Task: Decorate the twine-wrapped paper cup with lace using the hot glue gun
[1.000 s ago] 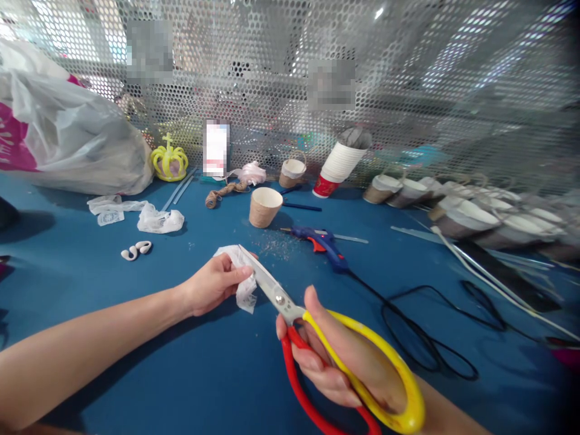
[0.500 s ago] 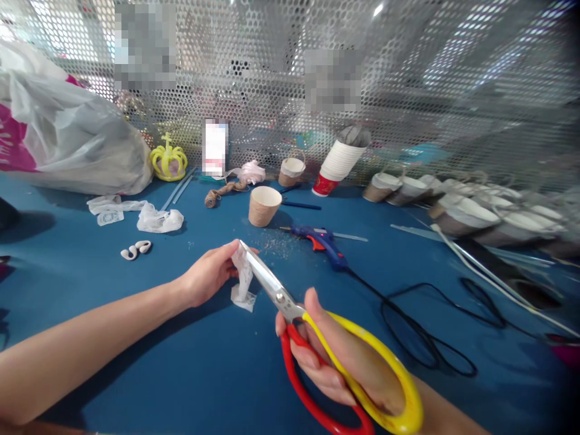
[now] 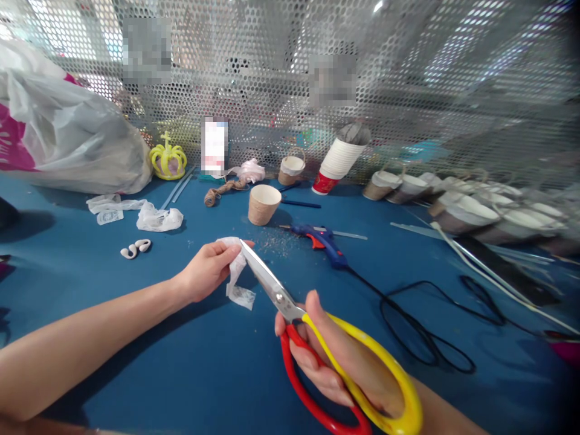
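Note:
My left hand [image 3: 206,270] pinches a strip of white lace ribbon [image 3: 238,279], whose lower end hangs down to the blue table. My right hand [image 3: 324,356] is closed around the handles of a pair of scissors [image 3: 278,295], one handle red and the other yellow. The blades look closed, and their tip touches or lies right beside the lace at my left fingertips. Beyond my hands stands a twine-wrapped cup [image 3: 263,206]. To its right a blue glue gun [image 3: 321,240] lies on its side.
A plastic bag [image 3: 77,133] and a yellow crown [image 3: 167,160] stand back left, with more lace [image 3: 158,217] in front. Stacked paper cups [image 3: 342,160] lean at the mesh wall. Several small baskets [image 3: 466,211] line the right, near the glue gun's black cord [image 3: 421,338].
My left hand has shifted slightly left, and more lace now shows above its fingers. The hanging end has swung a little. My right hand and the scissors have barely moved.

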`<state>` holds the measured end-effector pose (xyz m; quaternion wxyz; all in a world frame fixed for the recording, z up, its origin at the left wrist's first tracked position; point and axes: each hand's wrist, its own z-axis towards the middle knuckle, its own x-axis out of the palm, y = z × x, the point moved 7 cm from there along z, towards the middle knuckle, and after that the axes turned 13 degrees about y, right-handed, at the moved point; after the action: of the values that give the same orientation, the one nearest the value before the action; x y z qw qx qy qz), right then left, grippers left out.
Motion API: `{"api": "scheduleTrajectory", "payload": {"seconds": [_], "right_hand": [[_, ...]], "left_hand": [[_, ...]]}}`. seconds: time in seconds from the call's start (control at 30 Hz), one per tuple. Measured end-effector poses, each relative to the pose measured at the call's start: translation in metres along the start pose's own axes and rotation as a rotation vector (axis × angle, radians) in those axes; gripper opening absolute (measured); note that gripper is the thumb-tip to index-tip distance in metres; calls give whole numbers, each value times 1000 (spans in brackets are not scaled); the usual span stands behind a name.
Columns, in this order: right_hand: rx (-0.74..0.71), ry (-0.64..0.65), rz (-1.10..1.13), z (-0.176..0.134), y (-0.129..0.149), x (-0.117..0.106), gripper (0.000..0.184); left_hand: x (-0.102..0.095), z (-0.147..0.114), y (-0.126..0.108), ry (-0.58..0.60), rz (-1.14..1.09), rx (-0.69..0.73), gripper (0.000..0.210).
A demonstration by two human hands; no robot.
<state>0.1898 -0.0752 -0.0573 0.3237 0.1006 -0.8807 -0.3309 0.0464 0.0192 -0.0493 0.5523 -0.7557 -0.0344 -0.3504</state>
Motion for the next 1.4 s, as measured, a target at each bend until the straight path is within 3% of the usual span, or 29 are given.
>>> {"api": "scheduleTrajectory", "payload": {"seconds": [0.57, 0.97, 1.17, 1.4], "right_hand": [[-3, 45, 70, 1, -1, 1, 66], [-53, 99, 102, 5, -3, 4, 68], [-60, 180, 131, 7, -4, 8, 65], [-66, 128, 129, 6, -2, 10, 67]], "left_hand": [[0, -1, -1, 19, -68, 8, 28], [4, 0, 0, 58, -76, 12, 22], [6, 0, -1, 62, -93, 28, 24], [4, 1, 1, 77, -71, 34, 26]]}}
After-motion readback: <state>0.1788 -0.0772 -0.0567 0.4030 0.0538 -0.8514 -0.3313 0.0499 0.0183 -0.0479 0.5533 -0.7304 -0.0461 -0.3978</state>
